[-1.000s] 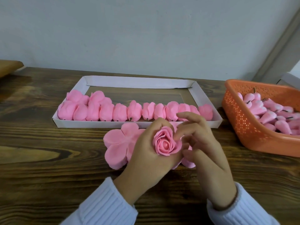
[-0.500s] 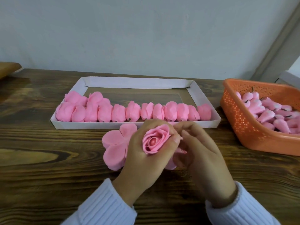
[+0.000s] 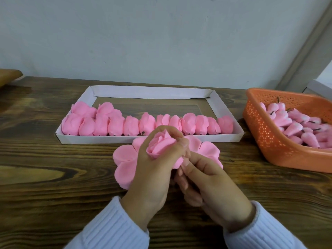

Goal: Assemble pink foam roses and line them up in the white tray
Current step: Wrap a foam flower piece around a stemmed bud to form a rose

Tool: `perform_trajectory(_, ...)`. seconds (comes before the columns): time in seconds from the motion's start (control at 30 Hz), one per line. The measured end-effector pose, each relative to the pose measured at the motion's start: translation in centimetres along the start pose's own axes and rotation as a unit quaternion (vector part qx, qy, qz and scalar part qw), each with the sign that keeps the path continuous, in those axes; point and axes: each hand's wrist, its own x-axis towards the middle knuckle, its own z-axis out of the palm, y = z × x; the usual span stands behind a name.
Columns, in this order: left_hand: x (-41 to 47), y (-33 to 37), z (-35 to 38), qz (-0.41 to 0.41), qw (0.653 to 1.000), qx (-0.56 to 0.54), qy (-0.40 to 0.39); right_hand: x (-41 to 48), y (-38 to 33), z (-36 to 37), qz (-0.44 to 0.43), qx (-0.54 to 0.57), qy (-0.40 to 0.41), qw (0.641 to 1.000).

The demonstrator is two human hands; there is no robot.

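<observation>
Left hand (image 3: 152, 173) curled round part-wrapped rose (image 3: 160, 146), frame centre. Right hand (image 3: 213, 186) curled at its base; grip hidden, cannot tell. Flat petal sheets (image 3: 124, 159) underneath. Likely wrapping step. Next: tighten petals, then seat behind finished row (image 3: 131, 125) in white tray (image 3: 149, 91), upper centre.

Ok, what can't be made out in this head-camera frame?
All in the head view:
- Base of the rose: wrapped by the left hand.
- Whether the right hand pinches anything: the left hand and its own curled fingers cover the spot.
- Flat petals on the table: their middle lies under both hands, so the count is unclear.
- Basket: cut off by the right edge.
- Brown thing at the left edge: mostly out of frame.
</observation>
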Motion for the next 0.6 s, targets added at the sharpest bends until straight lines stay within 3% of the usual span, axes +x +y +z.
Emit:
perform_trajectory(0.17, 0.31, 0.44, -0.16, 0.007, 0.999, -0.053, 0.007, 0.19, 0.53, -0.19, 0.010, 0.029, -0.029, 0.999)
perform_trajectory(0.3, -0.01, 0.27, -0.14, 0.046, 0.996, 0.045, -0.058, 0.31, 0.30, -0.11, 0.058, 0.125, -0.072, 0.988)
perform_trajectory(0.43, -0.18, -0.11, -0.08, 0.073, 0.989, 0.105, -0.079, 0.39, 0.55, -0.11, 0.046, 0.195, -0.055, 0.978)
perform_trajectory(0.6, -0.12, -0.09, -0.32, 0.001, 0.987, 0.112, -0.114, 0.40, 0.29, 0.12, -0.004, 0.177, -0.050, 0.983)
